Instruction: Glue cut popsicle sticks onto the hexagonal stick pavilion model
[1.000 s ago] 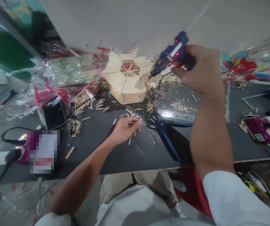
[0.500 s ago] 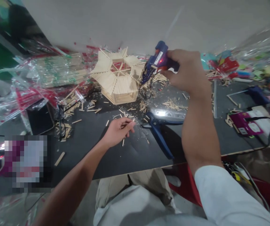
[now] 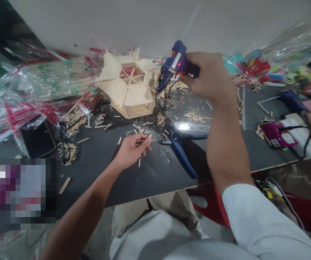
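My right hand [image 3: 208, 76] is wrapped around a blue glue gun [image 3: 171, 66], held in the air with its nozzle aimed down-left at the right edge of a hexagonal model of wooden sticks [image 3: 127, 88] at the back of the black table [image 3: 150, 177]. My left hand [image 3: 131, 150] rests low on the table in front of the model, its fingers pinched on a short wooden stick [image 3: 142, 136]. Several cut stick pieces [image 3: 139, 162] lie around that hand.
A blue-handled cutter [image 3: 184, 148] lies right of my left hand. Clear plastic packs of sticks [image 3: 49, 85] fill the back left, a dark phone-like slab [image 3: 37, 142] below them. A purple box [image 3: 276, 135] and cables sit at right. A metal ruler [image 3: 243, 108] lies behind.
The glue gun and my right hand have shifted left toward the model's right edge. My left hand keeps its pinch on the stick with little movement.
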